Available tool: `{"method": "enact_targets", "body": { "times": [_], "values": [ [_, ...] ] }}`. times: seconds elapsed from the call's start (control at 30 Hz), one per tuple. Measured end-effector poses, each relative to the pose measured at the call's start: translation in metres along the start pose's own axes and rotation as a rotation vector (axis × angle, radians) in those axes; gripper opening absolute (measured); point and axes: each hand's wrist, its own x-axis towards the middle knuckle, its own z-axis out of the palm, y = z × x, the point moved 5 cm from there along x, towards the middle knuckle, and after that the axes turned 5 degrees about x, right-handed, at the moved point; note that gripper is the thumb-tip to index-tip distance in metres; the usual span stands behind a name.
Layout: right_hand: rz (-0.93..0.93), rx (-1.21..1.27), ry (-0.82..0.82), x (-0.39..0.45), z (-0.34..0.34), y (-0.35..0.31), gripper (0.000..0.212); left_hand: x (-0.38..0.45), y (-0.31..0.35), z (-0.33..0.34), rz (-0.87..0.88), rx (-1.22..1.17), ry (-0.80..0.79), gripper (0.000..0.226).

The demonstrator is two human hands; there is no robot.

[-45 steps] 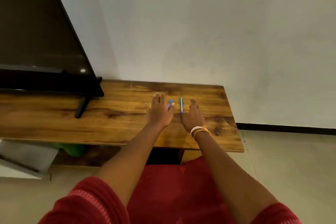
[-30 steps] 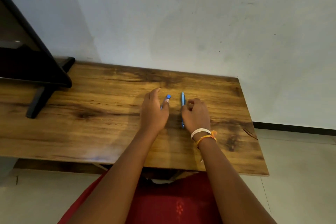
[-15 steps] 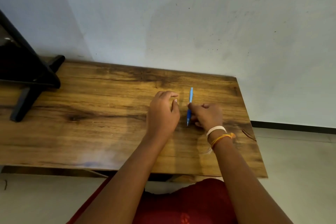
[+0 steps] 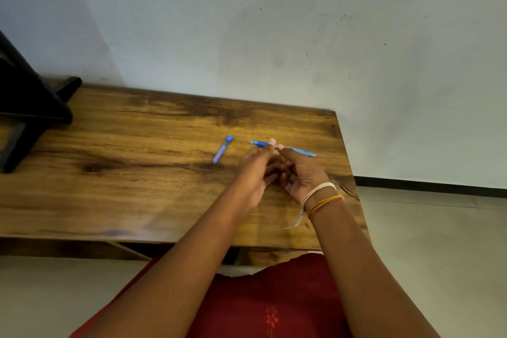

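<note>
A blue pen [image 4: 297, 150] is held level above the wooden table [image 4: 137, 178], its tip pointing left. My left hand [image 4: 256, 170] pinches it near the tip end and my right hand [image 4: 300, 173] pinches its middle; the two hands touch each other. My right wrist carries white and orange threads. A small blue pen cap or lead case [image 4: 222, 149] lies loose on the table just left of my hands.
The black foot and lower edge of a television [image 4: 30, 107] stand at the table's left end. A pale wall rises right behind the table. The table's right edge [image 4: 354, 173] drops to a tiled floor. My red clothing fills the foreground.
My right hand lifted the pen from the table and turned it from upright in the view to crosswise. My left hand left the small blue piece on the table and joined on the pen.
</note>
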Motion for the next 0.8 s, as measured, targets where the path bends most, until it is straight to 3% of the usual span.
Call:
{"method": "enact_targets", "body": {
  "times": [0.13,0.4,0.63,0.8],
  "values": [
    [0.01,-0.076,-0.068,0.003,-0.002,0.0,0.012,0.012,0.002,-0.003,0.031,-0.2,0.08,0.015],
    [-0.09,0.183,-0.044,0.01,-0.023,-0.013,0.005,0.025,0.012,-0.01,0.078,-0.228,0.182,0.018],
    [-0.104,0.214,-0.054,0.012,-0.03,-0.014,0.006,0.025,-0.002,0.0,0.042,-0.297,0.105,0.002],
    [-0.08,0.163,-0.096,0.012,-0.03,-0.011,0.004,0.021,-0.01,0.01,0.001,-0.248,0.059,0.006]
  ]
}}
